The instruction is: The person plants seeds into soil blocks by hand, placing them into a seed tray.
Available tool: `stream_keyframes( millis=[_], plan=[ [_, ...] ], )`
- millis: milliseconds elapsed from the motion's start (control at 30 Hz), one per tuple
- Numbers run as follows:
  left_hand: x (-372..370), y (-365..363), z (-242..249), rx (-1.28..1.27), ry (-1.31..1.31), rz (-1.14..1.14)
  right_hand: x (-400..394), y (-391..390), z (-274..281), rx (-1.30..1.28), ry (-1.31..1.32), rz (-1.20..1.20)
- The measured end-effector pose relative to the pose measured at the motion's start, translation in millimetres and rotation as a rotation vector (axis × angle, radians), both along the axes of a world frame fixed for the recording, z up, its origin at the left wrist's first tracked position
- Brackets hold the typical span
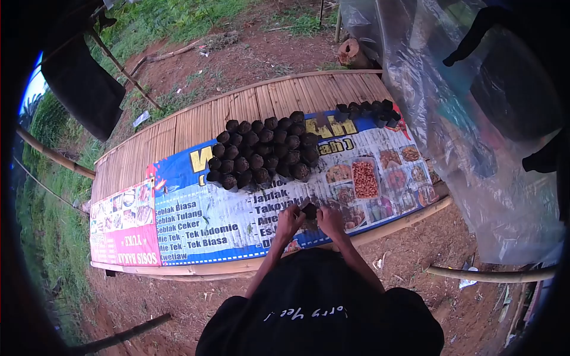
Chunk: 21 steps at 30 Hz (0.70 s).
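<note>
Between my two hands, at the front edge of the bamboo table, is a small black bag (309,210) with dark contents. My left hand (293,218) has its fingers closed on the bag's left side. On the right side, my right hand (326,217) pinches the bag's rim. Beyond them stands a large cluster of filled black bags (261,151), packed close together on the printed banner (196,219). A clear tray of reddish-brown seeds (364,179) lies to the right, past my right hand. Exact fingertip positions are too small to tell.
More black bags (368,110) stand at the table's back right. The bamboo table (178,127) shows bare slats behind the banner. Clear plastic sheeting (415,101) hangs along the right side. A cut log (353,53) lies behind the table, and a bamboo pole (493,275) is at lower right.
</note>
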<state>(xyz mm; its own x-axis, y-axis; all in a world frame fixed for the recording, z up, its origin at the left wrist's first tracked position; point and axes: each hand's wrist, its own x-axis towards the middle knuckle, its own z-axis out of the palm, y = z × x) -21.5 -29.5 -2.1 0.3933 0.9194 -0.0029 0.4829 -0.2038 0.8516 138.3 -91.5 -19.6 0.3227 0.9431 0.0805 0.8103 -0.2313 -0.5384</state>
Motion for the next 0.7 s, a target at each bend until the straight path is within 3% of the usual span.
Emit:
stream_keyframes(
  millis=[567, 700],
  plan=[
    [-0.7, -6.9, -14.1, 0.032, -0.035, 0.026, -0.3, -2.9, -16.3, -0.081, -0.015, 0.031],
    [-3.0, -9.7, -3.3, 0.011, -0.062, 0.03, 0.0, -2.9, 5.2, -0.064, 0.035, 0.09]
  ],
)
